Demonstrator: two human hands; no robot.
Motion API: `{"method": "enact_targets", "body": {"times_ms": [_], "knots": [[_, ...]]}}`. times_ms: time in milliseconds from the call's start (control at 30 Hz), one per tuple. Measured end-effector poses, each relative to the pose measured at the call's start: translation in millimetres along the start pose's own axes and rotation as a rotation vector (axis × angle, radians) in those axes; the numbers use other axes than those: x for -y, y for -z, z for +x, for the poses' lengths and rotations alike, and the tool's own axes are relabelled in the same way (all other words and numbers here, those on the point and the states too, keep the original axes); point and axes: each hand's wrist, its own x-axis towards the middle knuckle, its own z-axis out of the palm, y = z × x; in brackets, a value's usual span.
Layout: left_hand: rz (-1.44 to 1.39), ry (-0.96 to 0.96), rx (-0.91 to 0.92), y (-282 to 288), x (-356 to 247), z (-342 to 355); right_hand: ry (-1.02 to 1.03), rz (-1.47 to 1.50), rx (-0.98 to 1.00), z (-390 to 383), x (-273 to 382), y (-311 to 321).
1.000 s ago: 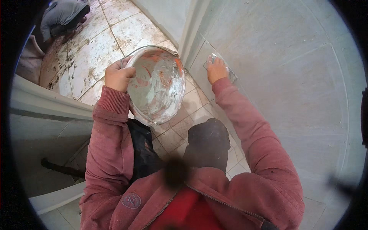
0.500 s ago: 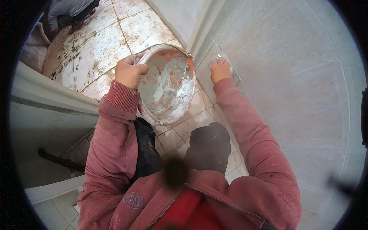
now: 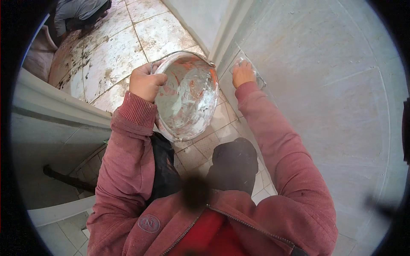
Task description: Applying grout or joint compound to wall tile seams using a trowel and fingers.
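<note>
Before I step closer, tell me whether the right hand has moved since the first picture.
Yes: the right hand has shifted slightly forward and closer to the pale wall trim.

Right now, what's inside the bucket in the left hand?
Inside the bucket I see pale paste, whitish smears and orange patches; whatever lies beneath the paste is covered, so I can't tell.

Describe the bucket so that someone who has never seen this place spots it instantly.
Start at the large grey wall filling the right side, then move left to the upper middle. There the left hand grips a round bucket at its rim, over the tiled floor. Its open mouth, whitish with orange patches inside, sets it apart from the flat surfaces around it.
</note>
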Motion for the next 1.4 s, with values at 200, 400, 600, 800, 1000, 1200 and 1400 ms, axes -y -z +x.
{"method": "enact_targets", "body": {"times_ms": [200,400,600,800,1000,1200,1400], "knots": [[-0.018,-0.029,-0.038,2.7,-4.2,-1.5,0.028,-0.072,-0.008,7.6,4.4,5.0],[-0.084,-0.063,-0.029,0.8,-5.7,0.0,0.013,0.005,-0.101,13.7,-4.7,15.6],[-0.039,-0.025,-0.028,0.1,-1.8,-2.3,-0.053,0.077,-0.068,2.6,-0.3,27.2],[-0.060,-0.047,-0.002,0.5,2.4,6.0,-0.056,-0.038,-0.119,0.3,4.3,-9.9],[-0.015,-0.041,-0.027,2.7,2.6,4.6,-0.059,-0.001,0.041,6.0,5.1,-5.3],[-0.043,-0.055,-0.021,-1.7,-2.0,-1.5,-0.021,0.069,0.030,7.0,-9.4,1.9],[0.061,-0.083,0.016,2.0,2.8,5.4,-0.220,0.743,-0.083,-88.5,-19.1,-2.1]]}}
